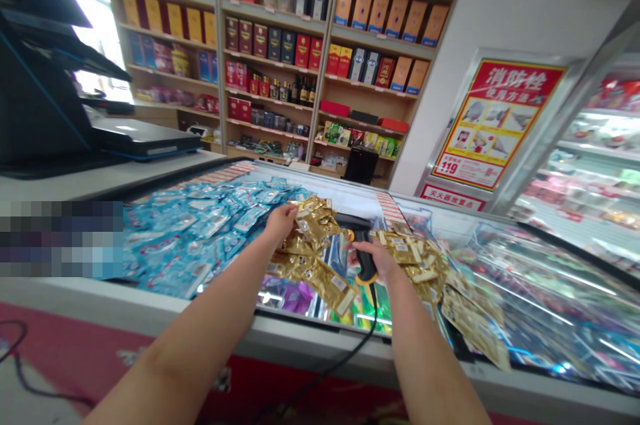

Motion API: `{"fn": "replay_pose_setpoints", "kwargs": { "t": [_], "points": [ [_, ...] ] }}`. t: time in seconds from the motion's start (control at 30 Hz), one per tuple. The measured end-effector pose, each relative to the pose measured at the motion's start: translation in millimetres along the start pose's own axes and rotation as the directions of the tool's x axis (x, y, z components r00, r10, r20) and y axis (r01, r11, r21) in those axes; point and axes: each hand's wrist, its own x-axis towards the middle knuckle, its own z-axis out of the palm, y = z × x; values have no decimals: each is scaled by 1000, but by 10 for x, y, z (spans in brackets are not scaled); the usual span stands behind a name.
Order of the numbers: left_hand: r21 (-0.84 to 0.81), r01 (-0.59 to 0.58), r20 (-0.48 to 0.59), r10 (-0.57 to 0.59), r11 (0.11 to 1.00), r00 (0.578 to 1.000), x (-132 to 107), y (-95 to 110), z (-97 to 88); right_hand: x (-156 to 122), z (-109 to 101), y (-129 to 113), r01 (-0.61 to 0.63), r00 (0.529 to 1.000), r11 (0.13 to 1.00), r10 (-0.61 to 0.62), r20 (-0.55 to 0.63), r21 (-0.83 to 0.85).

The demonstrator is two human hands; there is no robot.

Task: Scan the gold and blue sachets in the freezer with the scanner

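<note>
My right hand [376, 260] is wrapped round the handle of a black and yellow barcode scanner [367, 268], whose head points left over the counter. A black cord hangs from its base. At the left edge of a pile of gold foil packets [313, 228], my left hand [283, 220] pinches the corner of one gold packet [306, 213]. Another gold packet [330, 282] lies flat nearer the front edge. More gold packets [413, 255] are spread to the right of the scanner. Many light-blue packets [200, 232] are heaped left of my left hand.
The packets lie on a glass-topped display counter [310, 324] with colourful goods beneath. A black checkout machine [45, 92] stands at the left. Behind are shelves [273, 68] of boxed bottles, a red and yellow poster [497, 122], and a lit display case [595, 165] at the right.
</note>
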Motion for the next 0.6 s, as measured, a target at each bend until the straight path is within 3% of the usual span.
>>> {"fn": "replay_pose_setpoints", "kwargs": {
  "t": [0.13,0.6],
  "points": [
    [196,-37,110,16,980,994,-39,9,-41,-14,17,-13,5,1000,1000,-5,-4,-3],
    [-30,-19,302,28,999,953,-176,155,-8,-47,92,-36,-46,997,996,40,68,75]
  ]
}}
